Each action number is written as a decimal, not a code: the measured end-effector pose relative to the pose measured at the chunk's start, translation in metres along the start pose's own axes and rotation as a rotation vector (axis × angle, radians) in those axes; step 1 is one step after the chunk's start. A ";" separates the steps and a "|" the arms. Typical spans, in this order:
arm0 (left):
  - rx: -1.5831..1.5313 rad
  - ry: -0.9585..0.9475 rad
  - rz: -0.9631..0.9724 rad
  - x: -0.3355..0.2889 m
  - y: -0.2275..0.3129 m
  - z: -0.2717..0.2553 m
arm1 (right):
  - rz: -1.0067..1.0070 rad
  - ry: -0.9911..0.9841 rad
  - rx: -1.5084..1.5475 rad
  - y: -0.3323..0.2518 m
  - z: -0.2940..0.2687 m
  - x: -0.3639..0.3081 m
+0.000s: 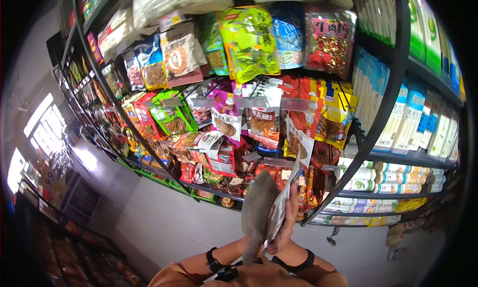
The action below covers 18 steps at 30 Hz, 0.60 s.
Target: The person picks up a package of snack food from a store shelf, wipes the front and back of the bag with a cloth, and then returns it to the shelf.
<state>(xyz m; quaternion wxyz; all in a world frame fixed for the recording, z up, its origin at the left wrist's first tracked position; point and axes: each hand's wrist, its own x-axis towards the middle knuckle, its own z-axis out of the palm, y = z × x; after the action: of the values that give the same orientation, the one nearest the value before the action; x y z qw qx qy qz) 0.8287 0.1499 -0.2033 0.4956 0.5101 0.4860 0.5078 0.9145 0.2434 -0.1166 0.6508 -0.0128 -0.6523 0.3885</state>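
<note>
My right hand (288,226) holds a silvery-white snack pouch (279,208) upright, its palm flat along the pouch's right side. The pouch appears nearly edge-on, so its front is hard to make out. A grey cloth (259,202) lies against or close beside the pouch's left face. My left hand (243,244) is at the cloth, which covers its fingers; the hand appears to hold the cloth. Just beyond hangs a pouch with a food picture and a pale top (298,140).
A dark metal rack (383,113) bears hanging snack pouches, such as a green one (249,43) and a yellow one (338,115). To the right stand packs of noodles (408,118) on shelves. Grey floor (164,227) lies below; a window (47,123) is far left.
</note>
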 end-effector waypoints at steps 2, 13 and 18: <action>-0.067 0.021 0.000 -0.003 0.008 -0.010 | -0.050 -0.063 -0.059 -0.008 0.019 -0.017; -0.253 0.129 -0.091 -0.143 -0.046 -0.096 | -0.205 -0.232 -0.092 -0.003 0.159 -0.040; -0.046 0.275 -0.009 -0.213 0.014 -0.120 | 0.023 -0.259 0.001 -0.004 0.220 -0.072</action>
<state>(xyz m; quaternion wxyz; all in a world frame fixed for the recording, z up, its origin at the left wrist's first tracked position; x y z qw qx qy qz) 0.7057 -0.0617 -0.1978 0.4382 0.4223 0.5398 0.5816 0.7383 0.0950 -0.1414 0.5564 0.0301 -0.7306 0.3946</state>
